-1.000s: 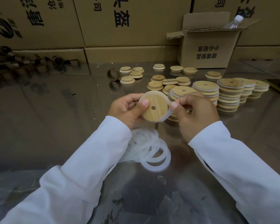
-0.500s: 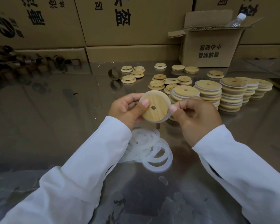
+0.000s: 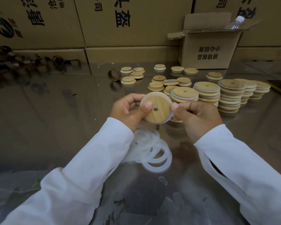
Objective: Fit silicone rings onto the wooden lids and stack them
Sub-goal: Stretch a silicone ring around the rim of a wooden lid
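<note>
A round wooden lid (image 3: 158,103) with a small centre hole is held upright above the table. My left hand (image 3: 128,111) grips its left side, thumb on the face. My right hand (image 3: 196,116) pinches the translucent silicone ring (image 3: 170,116) at the lid's right rim. Below the hands a loose pile of silicone rings (image 3: 151,150) lies on the table. Stacks of ringed lids (image 3: 230,96) stand to the right behind my right hand.
Loose bare wooden lids (image 3: 159,83) are scattered further back on the shiny metal table (image 3: 55,119). An open cardboard box (image 3: 208,51) holding a plastic bottle stands at the back right. Large cartons wall the back; brown tape cores (image 3: 114,74) lie at the left.
My right hand's fingers have shifted down along the lid's right rim with the ring. The lid stays in the left hand. The view has tilted slightly.
</note>
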`<state>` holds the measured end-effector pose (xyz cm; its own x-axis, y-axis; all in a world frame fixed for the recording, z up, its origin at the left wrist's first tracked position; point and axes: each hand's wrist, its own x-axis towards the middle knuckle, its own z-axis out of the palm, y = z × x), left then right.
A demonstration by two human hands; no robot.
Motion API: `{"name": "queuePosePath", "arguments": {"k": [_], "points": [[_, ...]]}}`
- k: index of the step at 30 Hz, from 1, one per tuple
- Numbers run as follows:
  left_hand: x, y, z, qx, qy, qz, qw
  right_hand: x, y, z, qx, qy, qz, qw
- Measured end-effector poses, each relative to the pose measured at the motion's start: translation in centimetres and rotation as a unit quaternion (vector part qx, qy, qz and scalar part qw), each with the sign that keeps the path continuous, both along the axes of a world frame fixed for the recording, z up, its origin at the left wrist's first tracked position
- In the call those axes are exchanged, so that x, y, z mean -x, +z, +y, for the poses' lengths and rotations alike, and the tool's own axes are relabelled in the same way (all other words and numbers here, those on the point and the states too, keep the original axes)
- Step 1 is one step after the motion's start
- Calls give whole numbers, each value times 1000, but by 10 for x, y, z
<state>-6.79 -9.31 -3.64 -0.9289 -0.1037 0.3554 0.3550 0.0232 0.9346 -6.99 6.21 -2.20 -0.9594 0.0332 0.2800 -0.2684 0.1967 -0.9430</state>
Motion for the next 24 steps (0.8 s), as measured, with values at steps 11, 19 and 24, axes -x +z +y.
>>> {"name": "queuePosePath", "arguments": {"k": [11,19,24], "points": [[2,-2,0,-51,-46,-62,996,0,-3,1,22,4,17,1000],[6,0,-3,-101,42,-89,990,3,-10,-2,-37,-13,12,999],[19,6,-17,-70,206,-140,966,5,-17,-6,-67,-10,-5,998]]}}
